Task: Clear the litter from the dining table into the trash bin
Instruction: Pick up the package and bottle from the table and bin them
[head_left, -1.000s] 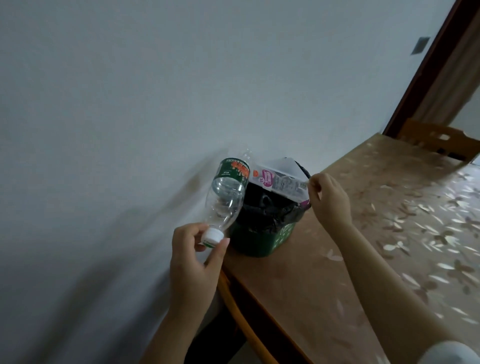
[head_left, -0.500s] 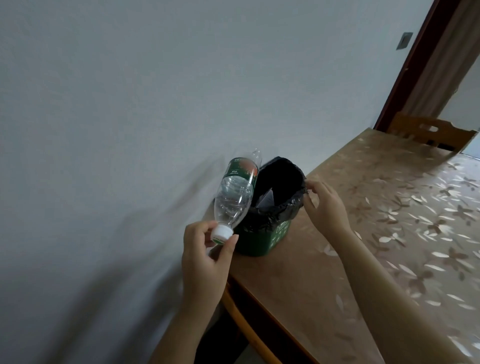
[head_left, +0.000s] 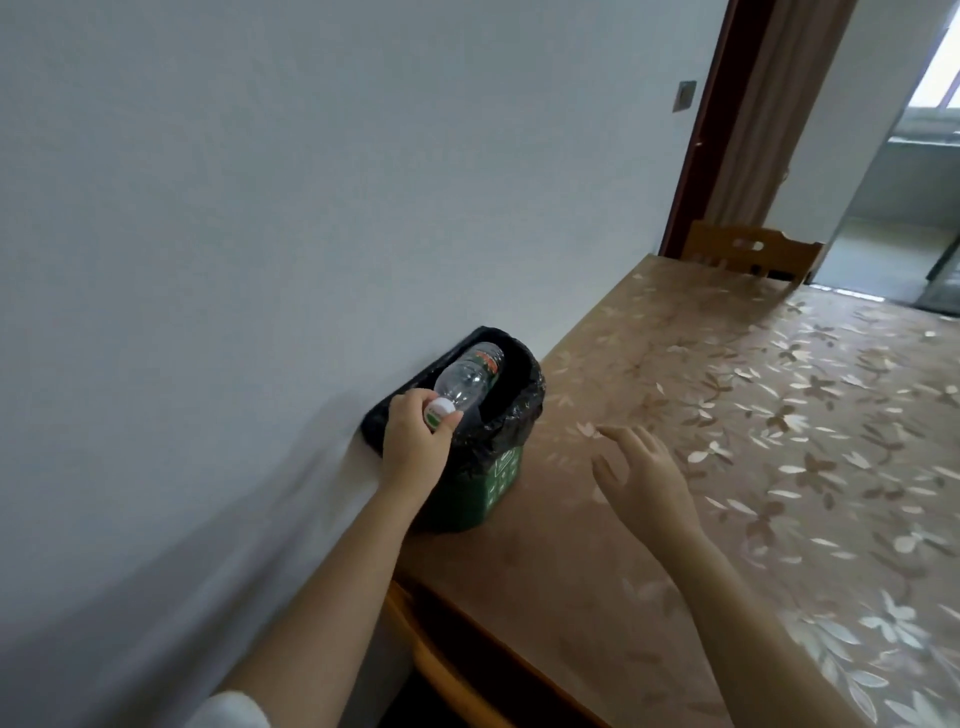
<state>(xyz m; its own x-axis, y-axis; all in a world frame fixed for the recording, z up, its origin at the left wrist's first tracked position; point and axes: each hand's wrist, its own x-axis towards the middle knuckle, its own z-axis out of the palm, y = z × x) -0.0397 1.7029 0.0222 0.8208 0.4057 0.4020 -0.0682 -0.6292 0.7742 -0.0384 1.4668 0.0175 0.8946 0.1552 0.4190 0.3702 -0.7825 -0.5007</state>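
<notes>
A small green trash bin (head_left: 497, 480) lined with a black bag stands on the dining table (head_left: 727, 415) at its near left corner, against the white wall. A clear plastic bottle (head_left: 467, 378) with a green and red label lies bottom-first inside the bin's opening. My left hand (head_left: 413, 447) grips it at the white cap, over the bin's near rim. My right hand (head_left: 641, 470) hovers over the table right of the bin, fingers spread, holding nothing.
The table carries a brown cover with a pale flower pattern. A wooden chair back (head_left: 750, 252) stands at the far end, beside a dark door frame (head_left: 698, 130). The wall runs along the table's left side.
My left hand has moved the bottle from above the bin's left side down into the bin. My right hand has left the bin's rim and drawn back to the right, open.
</notes>
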